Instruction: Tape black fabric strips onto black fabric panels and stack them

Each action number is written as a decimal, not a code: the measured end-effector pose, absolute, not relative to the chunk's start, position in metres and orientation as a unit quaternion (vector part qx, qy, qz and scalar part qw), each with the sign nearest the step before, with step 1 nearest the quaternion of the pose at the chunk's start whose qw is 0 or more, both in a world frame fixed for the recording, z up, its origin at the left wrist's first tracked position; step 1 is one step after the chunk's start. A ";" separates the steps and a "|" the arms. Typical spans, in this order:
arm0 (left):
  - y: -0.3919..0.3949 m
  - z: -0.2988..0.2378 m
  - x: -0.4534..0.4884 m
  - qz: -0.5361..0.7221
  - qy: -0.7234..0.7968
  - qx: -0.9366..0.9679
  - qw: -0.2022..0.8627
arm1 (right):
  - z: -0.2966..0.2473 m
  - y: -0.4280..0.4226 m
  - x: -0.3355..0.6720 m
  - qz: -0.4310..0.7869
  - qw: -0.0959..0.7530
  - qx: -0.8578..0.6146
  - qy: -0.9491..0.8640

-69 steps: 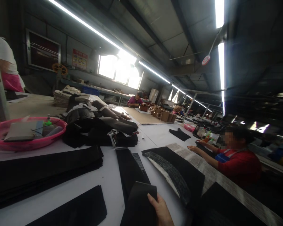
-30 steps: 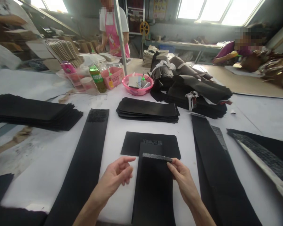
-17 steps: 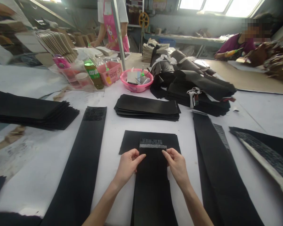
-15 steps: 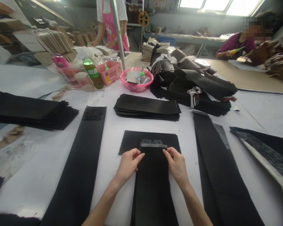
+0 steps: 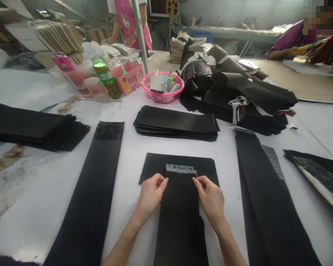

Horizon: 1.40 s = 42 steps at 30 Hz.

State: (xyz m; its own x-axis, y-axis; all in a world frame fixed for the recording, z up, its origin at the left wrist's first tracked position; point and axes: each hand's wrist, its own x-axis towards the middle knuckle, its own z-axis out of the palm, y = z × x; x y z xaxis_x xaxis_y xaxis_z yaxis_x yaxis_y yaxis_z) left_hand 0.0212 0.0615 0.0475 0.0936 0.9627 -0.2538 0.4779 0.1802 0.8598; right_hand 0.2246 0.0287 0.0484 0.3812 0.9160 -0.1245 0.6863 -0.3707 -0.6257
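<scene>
Head view: our hands (image 5: 151, 194) pinch black strip (image 5: 180, 218) at both edges, pale end (image 5: 180, 169) over dark panel (image 5: 152, 166), unreleased; stack (image 5: 174, 122) beyond untouched.

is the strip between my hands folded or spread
Spread: no fold shows in the strip down to the picture's bottom edge; beyond, cannot tell.

"What colour is the central strip (image 5: 180, 218)?"
"Plain black, with a streaky whitish-grey band across its top end."
"And around it?"
"A white table (image 5: 130, 149), smudged grey at left. The stack (image 5: 174, 121) is solid black. Behind: a bright pink basin (image 5: 162, 98), a paler pink box (image 5: 133, 79), a green-labelled bottle (image 5: 107, 77), a pink apron (image 5: 127, 22) with a white rabbit print, and an orange-yellow wheel (image 5: 172, 7)."
</scene>
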 end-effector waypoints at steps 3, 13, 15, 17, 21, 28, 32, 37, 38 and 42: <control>0.061 0.047 0.022 0.271 0.625 0.573 0.455 | 0.048 0.029 0.227 0.258 0.240 -0.794 -0.496; 0.065 0.047 0.023 0.268 0.640 0.552 0.463 | 0.047 0.032 0.224 0.242 0.226 -0.802 -0.497; 0.065 0.047 0.024 0.264 0.644 0.543 0.470 | 0.047 0.032 0.224 0.239 0.225 -0.804 -0.495; 0.065 0.047 0.024 0.264 0.645 0.538 0.475 | 0.047 0.032 0.224 0.235 0.226 -0.803 -0.498; 0.066 0.046 0.024 0.258 0.648 0.532 0.480 | 0.046 0.032 0.226 0.231 0.232 -0.799 -0.505; 0.069 0.047 0.026 0.245 0.660 0.529 0.474 | 0.047 0.033 0.226 0.228 0.223 -0.803 -0.504; 0.070 0.051 0.027 0.239 0.669 0.531 0.463 | 0.046 0.034 0.225 0.225 0.217 -0.807 -0.501; 0.069 0.049 0.027 0.236 0.667 0.532 0.465 | 0.047 0.037 0.224 0.220 0.211 -0.812 -0.498; 0.069 0.048 0.027 0.235 0.668 0.532 0.464 | 0.047 0.037 0.224 0.218 0.213 -0.811 -0.499; 0.069 0.046 0.027 0.225 0.674 0.534 0.459 | 0.048 0.037 0.223 0.219 0.218 -0.811 -0.497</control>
